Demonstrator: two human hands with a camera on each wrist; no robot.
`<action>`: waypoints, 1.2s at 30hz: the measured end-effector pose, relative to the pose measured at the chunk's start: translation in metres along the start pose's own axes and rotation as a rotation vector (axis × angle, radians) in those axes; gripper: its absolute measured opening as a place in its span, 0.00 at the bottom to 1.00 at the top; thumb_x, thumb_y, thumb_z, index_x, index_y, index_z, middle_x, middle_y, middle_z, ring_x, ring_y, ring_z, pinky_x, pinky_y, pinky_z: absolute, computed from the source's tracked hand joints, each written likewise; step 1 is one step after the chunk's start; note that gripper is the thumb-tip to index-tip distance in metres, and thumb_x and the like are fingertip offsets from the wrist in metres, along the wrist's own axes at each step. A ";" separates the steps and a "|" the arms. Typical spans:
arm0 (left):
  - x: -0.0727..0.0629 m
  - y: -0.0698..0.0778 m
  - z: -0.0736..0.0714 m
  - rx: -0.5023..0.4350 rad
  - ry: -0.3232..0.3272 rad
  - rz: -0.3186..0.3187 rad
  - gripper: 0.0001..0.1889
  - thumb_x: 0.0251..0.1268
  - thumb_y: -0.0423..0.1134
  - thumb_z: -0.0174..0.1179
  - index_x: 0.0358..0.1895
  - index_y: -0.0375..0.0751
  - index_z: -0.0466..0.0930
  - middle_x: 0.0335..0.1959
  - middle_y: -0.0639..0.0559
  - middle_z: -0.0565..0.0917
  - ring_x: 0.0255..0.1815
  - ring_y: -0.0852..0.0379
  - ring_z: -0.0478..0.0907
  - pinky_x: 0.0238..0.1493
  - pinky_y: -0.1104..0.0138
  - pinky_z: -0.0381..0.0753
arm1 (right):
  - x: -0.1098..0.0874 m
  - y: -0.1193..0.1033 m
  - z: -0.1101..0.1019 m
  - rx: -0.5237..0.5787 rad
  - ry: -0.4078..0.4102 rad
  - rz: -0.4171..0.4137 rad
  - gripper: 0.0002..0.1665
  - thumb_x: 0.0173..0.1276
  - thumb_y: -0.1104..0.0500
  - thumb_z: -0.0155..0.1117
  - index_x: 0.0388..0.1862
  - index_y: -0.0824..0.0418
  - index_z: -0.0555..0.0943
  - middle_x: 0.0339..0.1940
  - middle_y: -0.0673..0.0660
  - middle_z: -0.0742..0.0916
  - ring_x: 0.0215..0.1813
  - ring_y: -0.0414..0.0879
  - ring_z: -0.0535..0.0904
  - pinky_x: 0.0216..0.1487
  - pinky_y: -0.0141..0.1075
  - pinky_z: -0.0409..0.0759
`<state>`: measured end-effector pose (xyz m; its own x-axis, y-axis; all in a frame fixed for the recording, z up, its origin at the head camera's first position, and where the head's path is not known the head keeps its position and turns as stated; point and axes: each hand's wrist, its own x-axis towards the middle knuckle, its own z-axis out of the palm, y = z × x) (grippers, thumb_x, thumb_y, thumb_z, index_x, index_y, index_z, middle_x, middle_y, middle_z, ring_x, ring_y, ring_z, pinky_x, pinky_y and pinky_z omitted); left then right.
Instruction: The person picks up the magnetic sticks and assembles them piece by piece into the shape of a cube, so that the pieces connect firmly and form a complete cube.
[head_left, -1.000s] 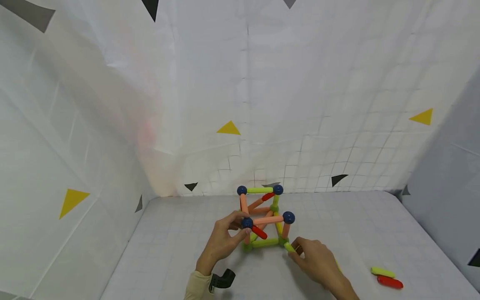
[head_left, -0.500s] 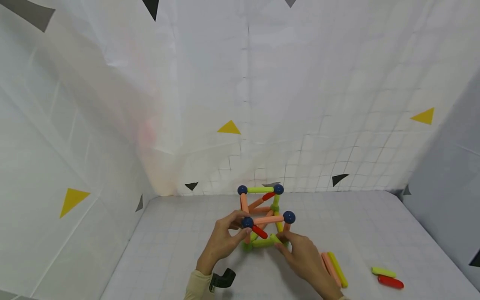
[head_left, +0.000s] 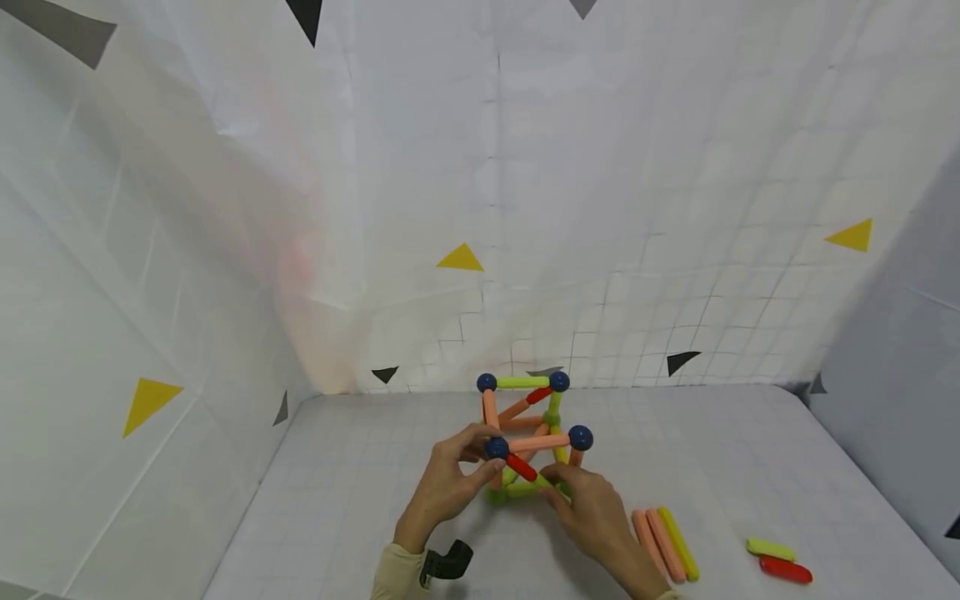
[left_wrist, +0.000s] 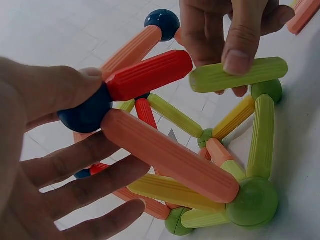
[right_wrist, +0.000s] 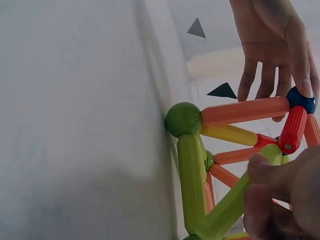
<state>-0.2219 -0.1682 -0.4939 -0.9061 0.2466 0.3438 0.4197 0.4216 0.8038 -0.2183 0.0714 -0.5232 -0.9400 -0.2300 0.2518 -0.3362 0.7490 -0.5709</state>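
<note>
On the table stands a box-like frame of magnetic sticks [head_left: 540,442] in salmon, lime, yellow and red, joined by blue balls on top and green balls [left_wrist: 252,202] below. My left hand [head_left: 450,477] pinches the near-left top blue ball [left_wrist: 86,112] between thumb and fingers. From that ball a short red stick [left_wrist: 150,75] slants down toward the right. My right hand [head_left: 594,510] pinches a lime stick [left_wrist: 210,79], one end right at the red stick's free end, the other overlapping a lower green ball [left_wrist: 266,94]. The right fingers partly hide it in the head view.
Right of my right hand lie two salmon sticks [head_left: 660,537] and a yellow stick [head_left: 678,543] side by side. Farther right are a loose lime stick [head_left: 770,549] and a red stick [head_left: 786,571]. A white sheet wall [head_left: 645,208] rises behind the table.
My right hand has moved left with the lime stick, bringing its end to the red stick's tip. The salmon and yellow loose sticks have come into view. My left hand stays on the ball.
</note>
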 end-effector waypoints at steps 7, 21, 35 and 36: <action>-0.001 0.002 0.000 -0.001 0.000 -0.001 0.20 0.73 0.46 0.70 0.63 0.47 0.81 0.45 0.58 0.89 0.46 0.60 0.86 0.53 0.63 0.87 | -0.001 -0.001 -0.001 0.001 0.012 -0.014 0.11 0.67 0.57 0.79 0.46 0.52 0.88 0.40 0.48 0.94 0.40 0.41 0.89 0.41 0.38 0.86; -0.001 -0.001 0.002 0.006 0.000 0.009 0.19 0.73 0.46 0.70 0.63 0.47 0.81 0.45 0.58 0.89 0.47 0.60 0.86 0.53 0.65 0.86 | -0.014 0.002 -0.017 0.213 -0.115 0.078 0.21 0.72 0.57 0.74 0.61 0.54 0.79 0.38 0.48 0.86 0.25 0.35 0.76 0.27 0.30 0.77; 0.000 -0.001 0.001 -0.003 -0.002 0.013 0.20 0.74 0.47 0.69 0.63 0.47 0.81 0.45 0.58 0.88 0.47 0.60 0.86 0.53 0.57 0.88 | -0.030 0.013 -0.029 0.553 0.052 0.327 0.17 0.60 0.67 0.82 0.33 0.63 0.78 0.46 0.58 0.93 0.43 0.43 0.90 0.41 0.32 0.88; 0.000 -0.001 0.001 -0.005 -0.003 0.012 0.19 0.73 0.47 0.70 0.63 0.48 0.81 0.45 0.58 0.88 0.47 0.60 0.86 0.53 0.57 0.88 | -0.030 0.014 -0.028 0.568 0.052 0.351 0.16 0.61 0.68 0.81 0.33 0.63 0.77 0.48 0.59 0.93 0.44 0.44 0.90 0.41 0.32 0.88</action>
<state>-0.2226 -0.1674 -0.4956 -0.9010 0.2539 0.3517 0.4299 0.4144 0.8021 -0.1937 0.1067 -0.5168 -0.9999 0.0086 0.0052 -0.0021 0.3274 -0.9449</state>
